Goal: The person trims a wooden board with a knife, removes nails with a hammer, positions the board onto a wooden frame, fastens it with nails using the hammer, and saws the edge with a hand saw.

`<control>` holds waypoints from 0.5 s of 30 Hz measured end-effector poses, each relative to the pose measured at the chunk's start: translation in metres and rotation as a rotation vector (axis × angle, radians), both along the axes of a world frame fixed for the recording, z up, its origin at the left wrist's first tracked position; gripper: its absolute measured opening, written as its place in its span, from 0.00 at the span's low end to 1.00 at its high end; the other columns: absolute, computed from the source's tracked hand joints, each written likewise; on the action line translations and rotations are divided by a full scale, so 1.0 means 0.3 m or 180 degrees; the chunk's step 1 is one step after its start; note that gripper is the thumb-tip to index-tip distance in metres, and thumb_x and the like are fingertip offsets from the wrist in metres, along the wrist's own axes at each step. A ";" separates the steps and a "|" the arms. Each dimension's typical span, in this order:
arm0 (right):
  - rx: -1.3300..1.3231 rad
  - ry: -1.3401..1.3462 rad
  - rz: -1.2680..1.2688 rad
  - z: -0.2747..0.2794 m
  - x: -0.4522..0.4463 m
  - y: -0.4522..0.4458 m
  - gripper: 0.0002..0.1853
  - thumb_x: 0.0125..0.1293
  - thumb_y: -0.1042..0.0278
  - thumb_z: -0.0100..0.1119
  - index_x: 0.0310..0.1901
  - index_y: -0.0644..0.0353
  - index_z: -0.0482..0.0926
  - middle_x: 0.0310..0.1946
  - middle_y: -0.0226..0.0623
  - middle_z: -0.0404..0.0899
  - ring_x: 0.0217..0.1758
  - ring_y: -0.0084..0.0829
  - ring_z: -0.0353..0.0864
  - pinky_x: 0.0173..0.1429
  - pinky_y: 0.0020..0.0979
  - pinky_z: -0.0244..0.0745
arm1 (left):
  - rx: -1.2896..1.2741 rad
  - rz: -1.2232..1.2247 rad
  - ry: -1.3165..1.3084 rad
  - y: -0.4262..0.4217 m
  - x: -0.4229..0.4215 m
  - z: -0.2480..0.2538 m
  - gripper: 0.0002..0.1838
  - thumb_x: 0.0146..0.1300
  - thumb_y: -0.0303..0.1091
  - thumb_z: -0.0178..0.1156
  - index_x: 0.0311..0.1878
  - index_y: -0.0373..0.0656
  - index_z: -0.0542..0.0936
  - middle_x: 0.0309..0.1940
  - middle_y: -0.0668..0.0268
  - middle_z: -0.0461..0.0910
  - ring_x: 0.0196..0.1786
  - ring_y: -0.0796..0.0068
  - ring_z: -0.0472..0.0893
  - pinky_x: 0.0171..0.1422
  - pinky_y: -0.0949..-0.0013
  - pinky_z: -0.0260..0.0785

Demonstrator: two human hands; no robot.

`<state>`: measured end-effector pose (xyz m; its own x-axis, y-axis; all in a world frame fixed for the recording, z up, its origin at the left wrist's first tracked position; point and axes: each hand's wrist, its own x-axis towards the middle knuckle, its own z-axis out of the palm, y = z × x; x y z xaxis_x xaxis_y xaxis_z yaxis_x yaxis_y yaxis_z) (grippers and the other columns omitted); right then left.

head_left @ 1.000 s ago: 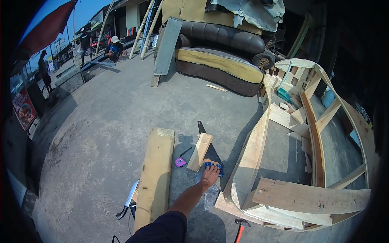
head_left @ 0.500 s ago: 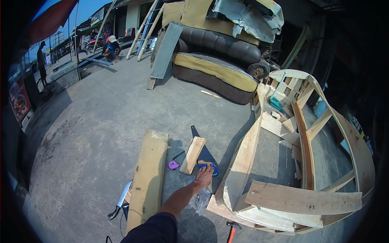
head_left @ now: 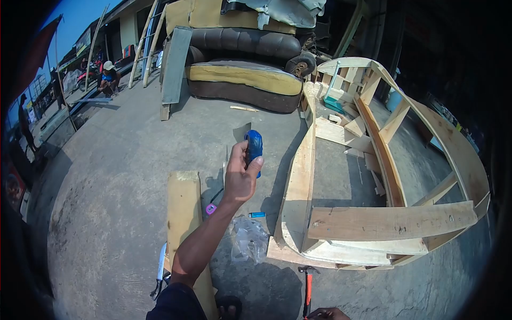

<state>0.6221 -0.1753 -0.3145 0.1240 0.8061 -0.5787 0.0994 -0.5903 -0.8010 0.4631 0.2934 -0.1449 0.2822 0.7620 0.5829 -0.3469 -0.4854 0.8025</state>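
Raised over the concrete, my left hand [head_left: 242,173] is closed round the blue handle of the saw [head_left: 254,146]. The saw is seen nearly end-on, so its blade is hard to make out. At the bottom edge my right hand [head_left: 329,313] shows only in part, beside the handle end of an orange-handled hammer [head_left: 308,290]; its fingers are mostly cut off. Near my left forearm lie a purple tape measure [head_left: 211,208], a blue lighter-like object [head_left: 257,214] and a clear plastic bag [head_left: 249,240].
A long yellowish block [head_left: 182,205] lies left of my forearm, with a knife-like tool [head_left: 161,266] beside it. The curved wooden frame [head_left: 298,197] fills the right side. Behind stand a worn sofa [head_left: 245,80] and a grey board [head_left: 176,66]. A person [head_left: 109,77] crouches far left.
My left hand has lifted the saw off the floor by its handle. My right hand has come into view at the bottom. The whole view has shifted.
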 end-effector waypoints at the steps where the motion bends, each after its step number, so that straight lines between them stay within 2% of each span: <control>1: -0.0208 0.0296 0.0008 0.227 0.030 0.123 0.15 0.72 0.60 0.65 0.53 0.60 0.85 0.34 0.34 0.86 0.27 0.22 0.81 0.32 0.28 0.76 | 0.0102 -0.0086 -0.0108 -0.057 -0.007 0.062 0.23 0.71 0.34 0.62 0.63 0.37 0.66 0.43 0.67 0.72 0.40 0.84 0.71 0.44 0.76 0.69; 3: 0.0151 -0.0267 0.0759 0.449 0.053 0.248 0.20 0.70 0.55 0.67 0.56 0.59 0.83 0.38 0.37 0.88 0.32 0.22 0.84 0.38 0.28 0.78 | 0.0120 -0.0481 -0.0178 -0.179 -0.029 0.149 0.26 0.70 0.34 0.63 0.65 0.38 0.65 0.49 0.65 0.74 0.50 0.79 0.72 0.59 0.71 0.66; 5: 0.1024 -0.0419 0.0962 0.604 0.029 0.369 0.22 0.70 0.50 0.66 0.56 0.58 0.83 0.38 0.36 0.88 0.32 0.23 0.85 0.38 0.29 0.78 | 0.0322 -0.0630 -0.0400 -0.268 -0.015 0.221 0.27 0.70 0.36 0.65 0.64 0.37 0.64 0.48 0.65 0.73 0.48 0.79 0.72 0.56 0.71 0.67; 7: 0.0987 -0.0881 0.1288 0.703 0.018 0.491 0.24 0.70 0.46 0.64 0.58 0.56 0.82 0.39 0.36 0.87 0.32 0.24 0.85 0.39 0.31 0.78 | 0.0497 -0.0676 -0.0632 -0.344 -0.018 0.282 0.29 0.69 0.37 0.66 0.64 0.36 0.62 0.47 0.64 0.72 0.46 0.79 0.72 0.53 0.71 0.69; 9: 0.1430 -0.0561 0.1202 0.768 -0.003 0.591 0.34 0.71 0.35 0.56 0.66 0.54 0.76 0.46 0.41 0.84 0.41 0.29 0.86 0.45 0.35 0.81 | 0.0662 -0.0912 -0.0890 -0.403 -0.015 0.341 0.31 0.68 0.36 0.68 0.64 0.37 0.61 0.49 0.63 0.72 0.49 0.78 0.72 0.57 0.69 0.67; 10: 0.1424 -0.0569 0.1181 0.788 -0.014 0.618 0.34 0.71 0.35 0.56 0.66 0.54 0.76 0.46 0.41 0.84 0.41 0.29 0.86 0.45 0.35 0.81 | 0.0565 -0.1081 -0.1042 -0.427 -0.007 0.366 0.31 0.66 0.34 0.69 0.64 0.37 0.61 0.50 0.61 0.72 0.50 0.77 0.72 0.57 0.69 0.67; 12: 0.2295 0.0313 0.0755 0.836 -0.029 0.667 0.47 0.69 0.23 0.45 0.75 0.57 0.64 0.60 0.46 0.76 0.59 0.34 0.79 0.54 0.38 0.80 | 0.0537 -0.1308 -0.1043 -0.448 0.013 0.406 0.32 0.66 0.34 0.69 0.64 0.37 0.61 0.51 0.61 0.71 0.50 0.77 0.73 0.58 0.68 0.67; 13: 0.2293 0.0310 0.0694 0.866 -0.034 0.695 0.47 0.69 0.23 0.45 0.75 0.57 0.64 0.60 0.46 0.76 0.59 0.34 0.79 0.54 0.38 0.80 | 0.0494 -0.1530 -0.1010 -0.447 0.026 0.421 0.32 0.66 0.35 0.70 0.64 0.38 0.61 0.52 0.60 0.70 0.50 0.76 0.73 0.59 0.68 0.67; 14: 0.2455 0.0553 0.0580 0.896 -0.042 0.716 0.52 0.67 0.20 0.40 0.76 0.60 0.58 0.65 0.46 0.70 0.65 0.36 0.73 0.60 0.40 0.78 | 0.0622 -0.1527 -0.0887 -0.439 0.042 0.423 0.32 0.65 0.30 0.70 0.65 0.36 0.61 0.54 0.59 0.69 0.52 0.75 0.74 0.59 0.68 0.70; 15: 0.2597 0.0798 0.0454 0.924 -0.059 0.729 0.57 0.65 0.16 0.35 0.78 0.63 0.52 0.69 0.46 0.65 0.71 0.38 0.67 0.65 0.43 0.75 | 0.0542 -0.1595 -0.0861 -0.446 0.062 0.426 0.32 0.65 0.30 0.70 0.65 0.36 0.61 0.54 0.59 0.69 0.52 0.75 0.74 0.59 0.68 0.70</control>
<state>0.6042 0.0436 -0.0373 -0.0637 0.9795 0.1909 -0.1076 0.1834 -0.9771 0.4816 0.1597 -0.0171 0.4077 0.4637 0.7866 -0.7485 -0.3238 0.5788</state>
